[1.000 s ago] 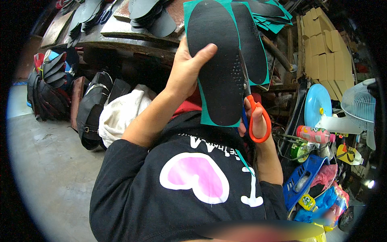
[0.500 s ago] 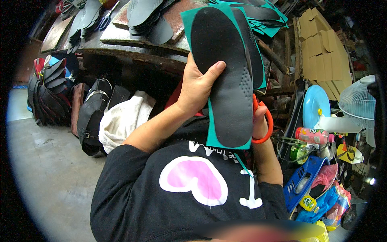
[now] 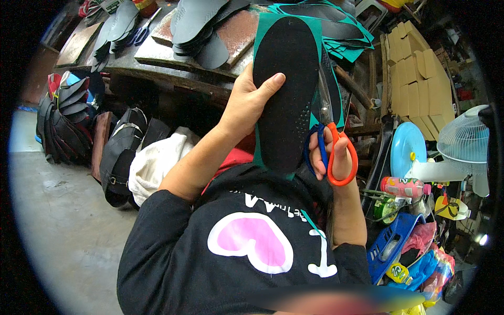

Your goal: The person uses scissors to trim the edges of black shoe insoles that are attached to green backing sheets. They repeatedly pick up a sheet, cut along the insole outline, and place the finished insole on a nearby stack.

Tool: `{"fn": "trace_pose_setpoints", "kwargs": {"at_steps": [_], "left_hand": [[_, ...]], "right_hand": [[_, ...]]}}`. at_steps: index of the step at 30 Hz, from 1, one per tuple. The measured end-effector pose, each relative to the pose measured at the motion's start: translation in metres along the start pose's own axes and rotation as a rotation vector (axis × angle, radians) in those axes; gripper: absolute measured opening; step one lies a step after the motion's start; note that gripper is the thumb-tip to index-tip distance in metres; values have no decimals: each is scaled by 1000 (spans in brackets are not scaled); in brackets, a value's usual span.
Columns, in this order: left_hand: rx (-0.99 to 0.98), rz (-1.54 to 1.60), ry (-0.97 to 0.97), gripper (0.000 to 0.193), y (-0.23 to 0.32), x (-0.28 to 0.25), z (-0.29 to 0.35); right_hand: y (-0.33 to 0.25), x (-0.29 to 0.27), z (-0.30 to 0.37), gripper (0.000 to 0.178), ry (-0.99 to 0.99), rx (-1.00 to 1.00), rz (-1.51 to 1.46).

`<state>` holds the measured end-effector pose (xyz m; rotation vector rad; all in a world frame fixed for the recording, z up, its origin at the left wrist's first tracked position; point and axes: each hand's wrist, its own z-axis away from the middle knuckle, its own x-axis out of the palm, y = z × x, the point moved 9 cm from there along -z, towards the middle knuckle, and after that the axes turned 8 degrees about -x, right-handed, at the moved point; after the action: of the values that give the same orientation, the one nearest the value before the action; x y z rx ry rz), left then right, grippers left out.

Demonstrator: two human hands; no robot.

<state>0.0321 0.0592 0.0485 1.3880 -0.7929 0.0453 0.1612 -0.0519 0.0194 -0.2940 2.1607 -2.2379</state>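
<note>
A black insole (image 3: pixel 287 58), dotted with small bumps on its right side, lies on a green sheet (image 3: pixel 257 144) whose edges stick out around it. My left hand (image 3: pixel 244 105) grips the piece by its left edge, thumb on top. My right hand (image 3: pixel 340 157) has its fingers in the loops of scissors (image 3: pixel 343 181) with one orange and one blue handle. Their blades point up along the insole's right edge. Part of another green-edged black insole (image 3: pixel 331 73) shows behind the blades. A thin green strip (image 3: pixel 313 223) lies on my black shirt.
Ahead, a worktable (image 3: pixel 173 76) bears stacked grey insoles (image 3: pixel 197 23), a second pair of scissors (image 3: pixel 142 32) and a pile of green-edged pieces (image 3: pixel 341 31). Cardboard boxes (image 3: pixel 420 84), a fan (image 3: pixel 464 134) and a blue basket (image 3: pixel 391 244) stand right. Black pieces (image 3: pixel 65 123) hang left.
The held insole has turned more upright and shifted slightly. The scissors have come into fuller view, with their blades and blue handle now showing beside its right edge.
</note>
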Motion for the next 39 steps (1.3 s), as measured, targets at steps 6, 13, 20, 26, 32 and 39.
{"fn": "trace_pose_setpoints", "kwargs": {"at_steps": [6,13,20,26,32,39], "left_hand": [[40,-269,8,41,-6,14,2],[-54,-277,-22,43,-7,6,4],[-84,-344,-157,43,-9,12,8],[-216,-372,-234,43,-13,3,12],[-258,-429,-297,45,-17,-3,14],[-263,-615,-408,48,-17,-16,15]], "right_hand": [[-12,0,-15,93,167,-182,-89],[-9,0,-11,95,29,-84,-48],[-12,-4,-10,97,8,-72,-66],[-3,-10,-4,98,-3,-28,-24],[-4,-11,1,96,-39,-14,-66],[-4,-15,10,95,-52,33,-56]]}}
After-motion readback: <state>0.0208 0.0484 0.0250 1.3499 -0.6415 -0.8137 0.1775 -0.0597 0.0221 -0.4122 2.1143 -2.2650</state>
